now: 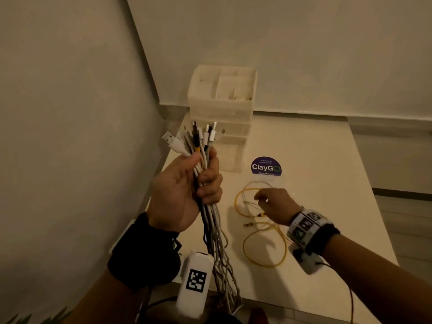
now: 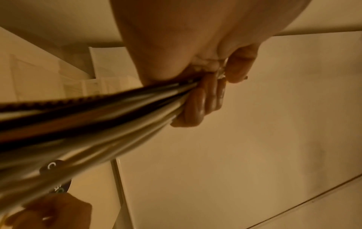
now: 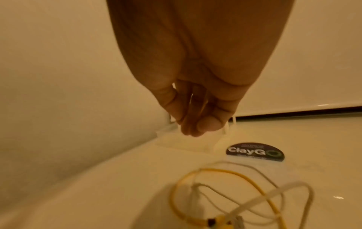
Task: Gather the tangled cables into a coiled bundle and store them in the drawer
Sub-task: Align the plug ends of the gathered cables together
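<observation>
Left hand (image 1: 184, 190) grips cable bundle (image 1: 205, 183); right hand (image 3: 195, 108), fingers loose and empty, above yellow cable (image 3: 245, 175)

A bundle of white, grey and black cables (image 1: 205, 183) stands upright in front of the translucent drawer unit (image 1: 222, 106), plug ends fanned at the top, tails trailing down past the bench edge. To the bundle's right, loose yellow and white cables (image 1: 264, 232) lie looped flat on the bench (image 1: 327, 171).
</observation>
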